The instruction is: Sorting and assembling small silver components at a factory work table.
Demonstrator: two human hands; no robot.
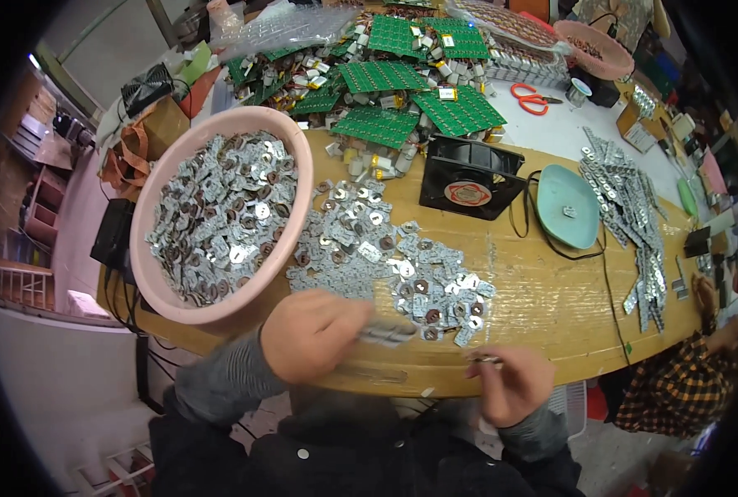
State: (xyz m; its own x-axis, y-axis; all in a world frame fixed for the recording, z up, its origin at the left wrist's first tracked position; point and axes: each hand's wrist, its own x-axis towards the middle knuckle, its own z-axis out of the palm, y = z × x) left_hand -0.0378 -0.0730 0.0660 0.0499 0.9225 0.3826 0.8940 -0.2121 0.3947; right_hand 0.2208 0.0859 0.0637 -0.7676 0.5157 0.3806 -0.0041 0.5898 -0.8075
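Note:
My left hand is closed over the near edge of the table, gripping a short grey metal strip that is blurred by motion. To its right, my right hand pinches a small metal part between thumb and fingers. Just beyond both hands spreads a loose pile of small metal plates, some with round brown or silvery discs. A large pink basin, filled with the same kind of plates, stands tilted at the left, next to my left forearm.
Green circuit boards are heaped at the back. A black fan stands near a turquoise tray and its cable. Metal strips lie at the right, with orange-handled scissors farther back. Another person's checkered sleeve shows at the right.

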